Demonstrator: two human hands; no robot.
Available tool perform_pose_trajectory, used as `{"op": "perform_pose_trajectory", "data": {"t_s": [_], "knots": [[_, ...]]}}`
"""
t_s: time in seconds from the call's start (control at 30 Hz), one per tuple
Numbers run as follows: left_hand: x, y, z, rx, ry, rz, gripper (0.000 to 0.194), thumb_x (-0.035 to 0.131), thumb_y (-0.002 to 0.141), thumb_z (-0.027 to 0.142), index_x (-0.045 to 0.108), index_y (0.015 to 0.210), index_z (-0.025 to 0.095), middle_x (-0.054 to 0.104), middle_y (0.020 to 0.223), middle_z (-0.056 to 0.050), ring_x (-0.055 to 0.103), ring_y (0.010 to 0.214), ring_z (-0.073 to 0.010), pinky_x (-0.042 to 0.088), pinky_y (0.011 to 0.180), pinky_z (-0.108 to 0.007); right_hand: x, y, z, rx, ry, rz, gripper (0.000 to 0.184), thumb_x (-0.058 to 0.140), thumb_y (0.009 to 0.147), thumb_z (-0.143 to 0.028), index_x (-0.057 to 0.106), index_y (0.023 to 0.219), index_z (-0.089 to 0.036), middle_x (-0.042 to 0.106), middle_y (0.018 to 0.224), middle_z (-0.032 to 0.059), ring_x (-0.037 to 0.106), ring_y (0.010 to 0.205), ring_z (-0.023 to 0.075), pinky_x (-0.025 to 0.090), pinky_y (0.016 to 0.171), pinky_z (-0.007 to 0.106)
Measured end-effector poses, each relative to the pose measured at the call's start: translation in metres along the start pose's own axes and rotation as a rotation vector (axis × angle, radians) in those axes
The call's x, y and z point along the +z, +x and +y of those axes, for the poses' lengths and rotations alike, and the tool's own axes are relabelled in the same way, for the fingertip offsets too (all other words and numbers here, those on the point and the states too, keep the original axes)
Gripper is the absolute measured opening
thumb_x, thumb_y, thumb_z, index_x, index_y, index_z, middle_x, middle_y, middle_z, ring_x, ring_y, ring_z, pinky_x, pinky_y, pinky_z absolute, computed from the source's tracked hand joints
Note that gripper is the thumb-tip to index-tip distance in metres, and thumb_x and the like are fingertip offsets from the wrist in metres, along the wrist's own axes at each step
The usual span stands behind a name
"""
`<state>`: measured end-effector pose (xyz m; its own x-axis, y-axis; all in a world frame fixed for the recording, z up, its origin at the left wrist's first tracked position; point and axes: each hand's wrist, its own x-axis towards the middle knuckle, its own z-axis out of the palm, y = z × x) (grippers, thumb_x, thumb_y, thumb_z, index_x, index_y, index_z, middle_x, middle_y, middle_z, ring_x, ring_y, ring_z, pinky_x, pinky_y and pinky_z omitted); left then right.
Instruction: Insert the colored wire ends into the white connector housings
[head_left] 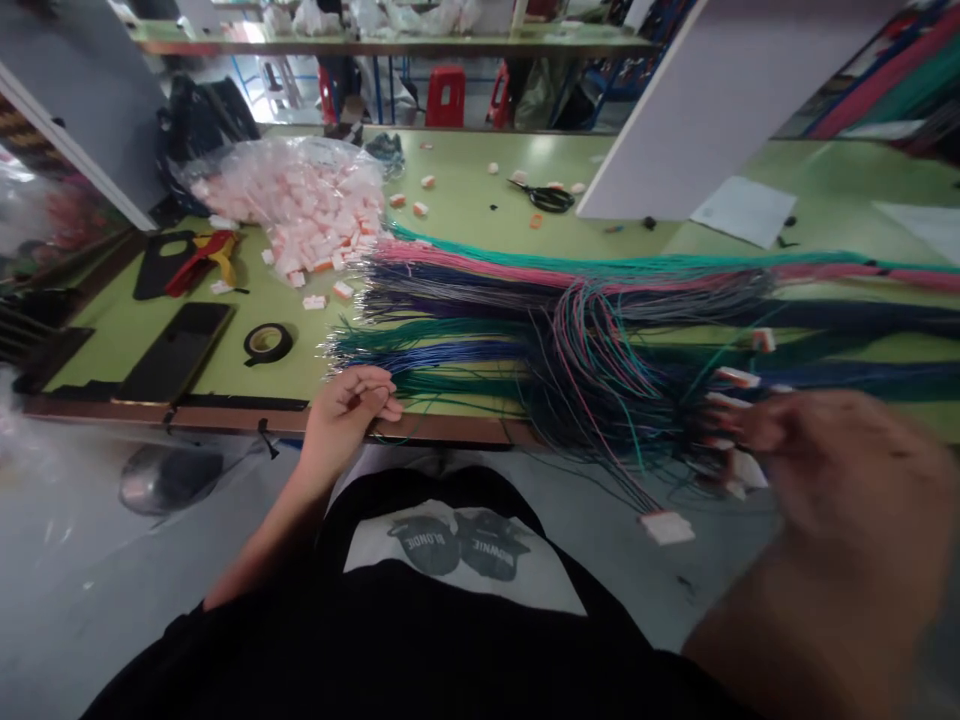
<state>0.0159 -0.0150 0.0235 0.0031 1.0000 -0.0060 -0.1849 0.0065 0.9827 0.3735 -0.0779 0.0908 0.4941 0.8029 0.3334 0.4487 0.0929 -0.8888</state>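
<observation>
My left hand (pixel 354 398) is at the front edge of the table with its fingers curled and the thumb against them. It lies beside the stripped or crimped ends of green wires (pixel 450 385); whatever is between the fingertips is too small to make out. On the right, my right hand (pixel 847 470) is smeared by motion, its fingertips close to several white-and-orange connector housings (pixel 739 378) at the end of a wire bundle. A white connector (pixel 667 527) hangs over the table edge on pink and dark wires. Long pink wires (pixel 480 268) and dark blue wires (pixel 450 352) run across the table.
A clear bag of connector housings (pixel 307 200) lies at the back left. Nearby are red-and-yellow pliers (pixel 202 262), a phone (pixel 176 350) and black tape (pixel 268 344). Black scissors (pixel 547 198) and loose housings lie behind the wires. A white panel (pixel 720 100) stands at the back right.
</observation>
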Motion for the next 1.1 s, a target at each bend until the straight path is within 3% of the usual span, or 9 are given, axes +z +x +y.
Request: {"op": "perform_pose_trajectory", "data": {"t_s": [0.1,0.17,0.37,0.53,0.67,0.8,0.9,0.97,1.1], "knots": [[0.000,-0.007,0.006,0.073,-0.053,-0.055,0.017,0.080,0.071,0.029,0.069,0.075,0.018,0.068,0.059,0.002,0.065,0.051,-0.0098,0.057,0.052,-0.019,-0.020,-0.031,0.000,0.126,-0.510,-0.466,0.037,0.071,0.066,-0.062,0.065,0.058,-0.027,0.065,0.059,0.0092,0.060,0.053,0.0236,0.043,0.053,0.040],[0.001,-0.011,0.011,0.100,-0.105,-0.085,0.013,0.080,0.073,0.028,0.071,0.076,0.019,0.069,0.059,0.002,0.065,0.051,-0.0094,0.056,0.050,-0.018,-0.024,-0.050,0.007,0.232,-0.670,-0.577,0.031,0.073,0.065,-0.056,0.066,0.069,-0.027,0.068,0.061,0.0094,0.062,0.051,0.0253,0.043,0.048,0.038],[0.015,-0.014,0.015,0.277,-0.255,-0.136,0.011,0.083,0.070,0.024,0.074,0.075,0.020,0.074,0.076,0.001,0.068,0.057,-0.0087,0.057,0.052,-0.017,-0.004,-0.086,0.033,0.353,-0.348,-0.368,0.036,0.064,0.072,-0.051,0.063,0.094,-0.023,0.070,0.069,0.0024,0.065,0.058,0.0193,0.052,0.059,0.035],[0.015,0.012,0.013,0.431,-0.317,0.052,0.018,0.082,0.069,0.012,0.073,0.075,0.026,0.076,0.093,0.009,0.072,0.093,-0.0096,0.060,0.089,-0.022,-0.003,-0.081,0.022,0.305,-0.193,-0.113,0.036,0.070,0.068,-0.050,0.065,0.089,-0.022,0.067,0.067,0.0006,0.061,0.055,0.0155,0.048,0.055,0.031],[-0.020,0.048,0.030,0.304,-0.500,0.122,0.028,0.066,0.076,-0.002,0.066,0.067,0.024,0.073,0.068,0.013,0.070,0.077,-0.0045,0.062,0.076,-0.016,0.001,-0.063,0.000,0.151,-0.145,0.053,0.026,0.068,0.072,-0.044,0.067,0.082,-0.021,0.065,0.061,-0.0010,0.058,0.049,0.0136,0.046,0.053,0.030],[-0.032,0.063,0.050,0.295,-0.591,0.066,0.039,0.051,0.084,-0.008,0.064,0.068,0.025,0.071,0.068,0.012,0.058,0.058,0.0051,0.041,0.046,0.006,0.015,-0.040,-0.025,0.019,-0.046,0.192,0.019,0.068,0.073,-0.039,0.066,0.076,-0.021,0.057,0.050,-0.0035,0.051,0.041,0.0115,0.039,0.041,0.026],[0.011,0.050,0.051,0.589,-0.391,-0.037,0.024,0.065,0.078,0.003,0.069,0.081,0.026,0.073,0.081,0.009,0.063,0.064,-0.0034,0.053,0.053,-0.011,0.025,-0.023,-0.041,-0.023,0.041,0.152,0.014,0.068,0.071,-0.034,0.063,0.069,-0.021,0.054,0.048,-0.0048,0.047,0.036,0.0100,0.032,0.033,0.024],[0.059,0.035,0.046,0.621,-0.095,-0.268,0.021,0.073,0.079,0.020,0.068,0.098,0.025,0.072,0.094,0.002,0.069,0.092,-0.0146,0.057,0.084,-0.029,0.032,-0.013,-0.049,-0.029,0.097,0.041,0.012,0.068,0.069,-0.031,0.062,0.067,-0.021,0.054,0.049,-0.0054,0.046,0.035,0.0087,0.032,0.032,0.023],[0.149,0.018,0.035,0.629,0.437,-0.775,0.083,0.086,0.060,0.034,0.051,0.134,0.021,0.049,0.146,-0.014,0.035,0.143,-0.0376,0.029,0.116,-0.054,0.043,0.002,-0.057,0.033,0.166,-0.177,0.020,0.073,0.065,-0.036,0.060,0.066,-0.021,0.054,0.049,-0.0062,0.043,0.033,0.0070,0.030,0.031,0.022]]}}
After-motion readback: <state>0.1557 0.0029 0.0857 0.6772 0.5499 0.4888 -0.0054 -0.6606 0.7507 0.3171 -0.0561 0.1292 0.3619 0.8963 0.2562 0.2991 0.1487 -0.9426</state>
